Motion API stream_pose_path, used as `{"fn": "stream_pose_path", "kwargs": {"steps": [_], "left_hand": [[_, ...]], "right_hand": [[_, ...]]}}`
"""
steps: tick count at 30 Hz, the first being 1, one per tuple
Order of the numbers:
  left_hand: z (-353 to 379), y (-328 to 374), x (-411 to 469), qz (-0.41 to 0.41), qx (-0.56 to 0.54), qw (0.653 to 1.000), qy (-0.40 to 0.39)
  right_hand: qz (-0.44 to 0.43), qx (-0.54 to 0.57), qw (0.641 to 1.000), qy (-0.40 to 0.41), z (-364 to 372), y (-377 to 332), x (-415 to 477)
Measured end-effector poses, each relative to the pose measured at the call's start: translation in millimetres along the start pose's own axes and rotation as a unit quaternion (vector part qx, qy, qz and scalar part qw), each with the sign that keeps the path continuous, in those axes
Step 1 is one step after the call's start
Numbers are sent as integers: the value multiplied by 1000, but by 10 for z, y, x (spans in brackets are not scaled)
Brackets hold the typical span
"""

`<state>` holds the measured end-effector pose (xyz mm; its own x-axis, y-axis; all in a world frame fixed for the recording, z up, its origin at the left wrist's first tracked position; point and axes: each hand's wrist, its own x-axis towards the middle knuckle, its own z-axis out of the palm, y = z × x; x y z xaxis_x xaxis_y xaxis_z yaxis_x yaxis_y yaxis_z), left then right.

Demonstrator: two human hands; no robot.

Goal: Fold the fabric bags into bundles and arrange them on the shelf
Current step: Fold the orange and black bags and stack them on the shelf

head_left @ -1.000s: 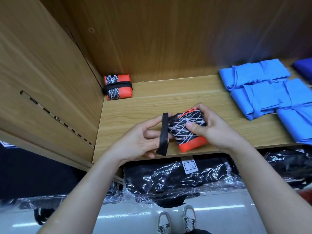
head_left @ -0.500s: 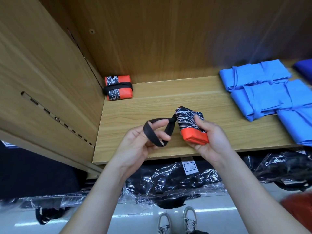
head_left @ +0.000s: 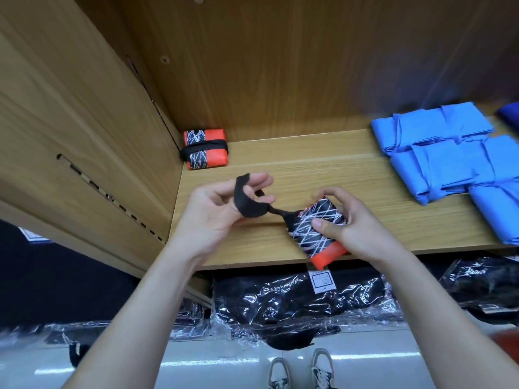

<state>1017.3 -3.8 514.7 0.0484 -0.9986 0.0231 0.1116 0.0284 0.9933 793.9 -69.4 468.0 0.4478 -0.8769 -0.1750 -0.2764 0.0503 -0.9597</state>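
Your right hand (head_left: 354,228) grips a folded black-and-orange bag bundle (head_left: 316,230) just above the front edge of the wooden shelf (head_left: 323,169), thumb pressed on its white-lined face. Its black strap (head_left: 250,207) stretches leftward, twisted, and loops round the curled fingers of your left hand (head_left: 213,209). A finished bundle (head_left: 205,148), bound by its own strap, sits in the shelf's back left corner. Folded blue bags (head_left: 449,153) lie at the right, well apart. Plastic-wrapped black packs (head_left: 295,299) fill the level below, above your shoes (head_left: 303,369).
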Motion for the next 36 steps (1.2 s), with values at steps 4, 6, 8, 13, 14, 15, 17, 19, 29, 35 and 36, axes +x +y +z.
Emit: {"fn": "stream_pose_path", "kwargs": {"steps": [4,6,8,13,14,15,17,19,29,35,36], "left_hand": [[-25,-65,122,-86,255,954,-131],[22,-94,176,-82,310,933,-166],[101,-118,217,-67,370,915,-144],[293,-188,260,-42,545,836,-51],[297,-213,279,-48,560,826,-50],[295,-232,292,-58,553,829,-54],[295,-243,297,-91,482,867,-89],[256,-186,278,-136,387,901,-141],[164,230,125,321,786,447,-281],[190,269,52,404,733,353,-419],[187,261,51,397,719,372,-433]], "right_hand": [[-126,-302,937,-124,-40,-298,-34],[-136,-323,926,-141,5,-360,0],[-134,-271,943,-143,38,-366,48],[-104,-38,982,-154,153,-271,137],[-92,-10,983,-159,165,-237,143],[-85,11,983,-163,171,-199,143],[-72,38,980,-180,175,-152,133],[-58,37,978,-195,164,-110,146],[95,164,909,-371,-238,-106,226],[119,71,911,-388,-411,-174,321],[118,51,911,-392,-405,-180,328]]}}
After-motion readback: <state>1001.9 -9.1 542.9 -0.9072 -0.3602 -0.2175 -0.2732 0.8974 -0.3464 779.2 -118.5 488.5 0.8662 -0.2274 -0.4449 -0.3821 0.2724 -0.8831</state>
